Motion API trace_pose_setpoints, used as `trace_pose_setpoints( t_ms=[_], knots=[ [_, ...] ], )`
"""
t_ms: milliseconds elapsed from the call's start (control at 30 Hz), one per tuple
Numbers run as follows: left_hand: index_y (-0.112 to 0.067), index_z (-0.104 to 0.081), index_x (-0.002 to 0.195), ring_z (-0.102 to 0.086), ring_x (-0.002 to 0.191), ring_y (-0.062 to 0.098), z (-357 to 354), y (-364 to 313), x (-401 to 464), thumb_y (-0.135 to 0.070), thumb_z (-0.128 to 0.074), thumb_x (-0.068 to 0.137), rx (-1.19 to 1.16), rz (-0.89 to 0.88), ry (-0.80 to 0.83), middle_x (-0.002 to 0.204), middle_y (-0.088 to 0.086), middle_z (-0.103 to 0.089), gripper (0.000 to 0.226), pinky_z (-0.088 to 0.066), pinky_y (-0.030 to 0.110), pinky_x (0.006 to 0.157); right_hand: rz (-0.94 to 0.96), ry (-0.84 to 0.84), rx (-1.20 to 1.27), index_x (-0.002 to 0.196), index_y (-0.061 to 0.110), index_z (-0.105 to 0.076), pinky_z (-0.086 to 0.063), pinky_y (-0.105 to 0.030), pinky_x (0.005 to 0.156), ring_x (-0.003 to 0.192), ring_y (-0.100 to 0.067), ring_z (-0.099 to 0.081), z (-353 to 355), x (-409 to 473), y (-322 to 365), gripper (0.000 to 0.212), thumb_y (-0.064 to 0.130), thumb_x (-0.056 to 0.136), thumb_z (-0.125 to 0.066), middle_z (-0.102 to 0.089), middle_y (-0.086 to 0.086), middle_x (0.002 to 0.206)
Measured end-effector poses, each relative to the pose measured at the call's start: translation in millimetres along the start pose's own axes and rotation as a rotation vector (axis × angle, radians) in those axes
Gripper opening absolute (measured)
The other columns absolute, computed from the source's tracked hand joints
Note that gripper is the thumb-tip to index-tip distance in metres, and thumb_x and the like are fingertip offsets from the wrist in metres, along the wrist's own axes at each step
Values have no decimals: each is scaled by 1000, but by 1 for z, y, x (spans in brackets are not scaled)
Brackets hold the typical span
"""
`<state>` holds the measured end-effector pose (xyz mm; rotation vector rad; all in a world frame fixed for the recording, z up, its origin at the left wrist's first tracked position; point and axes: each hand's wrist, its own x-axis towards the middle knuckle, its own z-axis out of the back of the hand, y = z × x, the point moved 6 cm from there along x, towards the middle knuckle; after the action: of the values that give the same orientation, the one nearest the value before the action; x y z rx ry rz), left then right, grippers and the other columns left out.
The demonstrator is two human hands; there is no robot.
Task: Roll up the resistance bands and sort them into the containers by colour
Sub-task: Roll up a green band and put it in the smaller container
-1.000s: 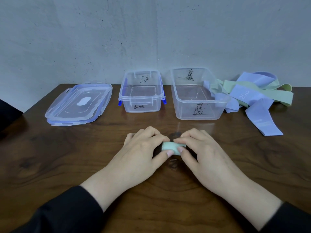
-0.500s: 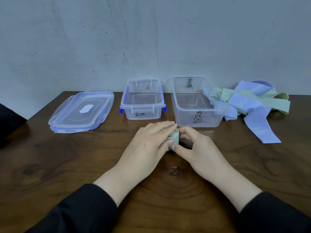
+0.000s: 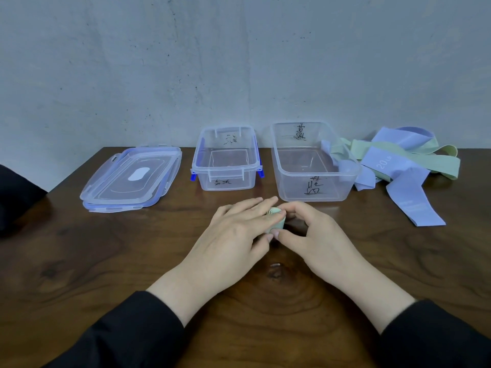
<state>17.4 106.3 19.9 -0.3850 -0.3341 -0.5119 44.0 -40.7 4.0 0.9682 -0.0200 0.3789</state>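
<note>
A dark wooden table (image 3: 79,261) stood against a grey wall (image 3: 239,62) and carried all items. At its far right lay a loose pile of unrolled bands (image 3: 403,166), lilac and pale green, overlapping one another; one lilac strip bore the marking "20 LB". Touching the left edge of that pile stood the larger clear container (image 3: 313,187), open, with handwritten marks on its near and far walls. Just beside it, to the left, stood the smaller clear container (image 3: 225,179), fitted with blue clips and also marked by hand. Further left, apart from both, two clear lids (image 3: 132,179) lay stacked flat.

Near the table centre, in front of the containers, both hands met around a rolled green band (image 3: 276,220), which stood on end with its spiral edge facing up. The left hand (image 3: 233,235) lay against the roll's left side with straight fingers, the thumb touching its near side. The right hand (image 3: 316,235) gripped the roll with curled fingers and thumb. Both forearms wore black sleeves (image 3: 119,338).
</note>
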Motion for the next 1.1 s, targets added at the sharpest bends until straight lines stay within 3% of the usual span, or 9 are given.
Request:
trace_pose_setpoints(
  t_ms=[133, 233, 400, 467, 667, 800, 900, 967, 1100],
  knots=[
    [-40, -43, 142, -47, 123, -6, 2, 17, -1, -31, -60, 95, -298, 234, -42, 134, -25, -54, 51, -36, 17, 102, 0, 12, 57, 112, 37, -65, -50, -23, 90, 100, 2, -65, 1, 0, 3, 25, 29, 89, -69, -71, 20, 104],
    [-30, -70, 106, -60, 95, 1, 2, 26, -1, -37, -60, 93, -396, 344, -52, 100, -16, -67, 17, -47, 17, 79, -19, 72, 141, 117, 34, -66, -53, -30, 94, 101, -2, -67, 1, 0, 6, 26, 22, 94, -64, -73, 16, 106],
    [-23, -67, 78, -55, 66, 3, 3, 27, -1, -40, -58, 93, -605, 394, -30, 75, -7, -64, 25, -41, 12, 61, -131, 187, 425, 121, 30, -69, -48, -45, 104, 112, -19, -66, -7, -3, 7, 27, 20, 100, -55, -73, 2, 115],
    [-20, -68, 79, -56, 70, 15, 4, 29, -1, -40, -57, 93, -684, 399, -33, 76, 0, -65, 27, -42, 16, 62, -204, 190, 620, 122, 23, -69, -44, -52, 108, 118, -34, -61, -12, -2, 2, 26, 20, 97, -60, -70, -11, 119],
    [-20, -69, 79, -57, 75, 18, 10, 33, -3, -38, -59, 93, -853, 400, -63, 78, 2, -65, 25, -45, 23, 67, -289, 171, 848, 110, 5, -73, -47, -38, 91, 105, -25, -63, -19, -2, 11, 25, 18, 91, -64, -70, -20, 117],
    [-28, -69, 82, -60, 78, 7, 24, 50, -1, -38, -58, 92, -797, 401, -191, 81, -9, -68, 18, -47, 20, 69, -258, 133, 694, 104, 7, -75, -47, -41, 85, 97, -28, -63, -16, 20, 33, 20, 16, 92, -63, -71, -21, 109],
    [-24, -69, 90, -63, 88, 8, 39, 83, -3, -40, -51, 95, -686, 483, -442, 87, -7, -68, 25, -50, 22, 76, -193, 84, 532, 91, 2, -75, -45, -42, 82, 86, -30, -58, -10, 57, 57, 15, 12, 92, -63, -69, -28, 99],
    [-27, -66, 102, -59, 96, 1, 49, 111, -6, -37, -48, 99, -586, 579, -598, 98, -13, -65, 21, -45, 14, 78, -145, 37, 378, 76, 8, -74, -48, -38, 78, 78, -24, -60, -3, 90, 73, 17, 16, 89, -67, -71, -16, 82],
    [-26, -53, 136, -46, 119, -5, 48, 148, 4, -37, -41, 102, -543, 705, -564, 126, -20, -52, 37, -33, 15, 98, -113, -7, -59, 74, 2, -67, -47, -37, 66, 60, -19, -57, -1, 159, 89, 33, 34, 72, -73, -65, -15, 66]
  ],
)
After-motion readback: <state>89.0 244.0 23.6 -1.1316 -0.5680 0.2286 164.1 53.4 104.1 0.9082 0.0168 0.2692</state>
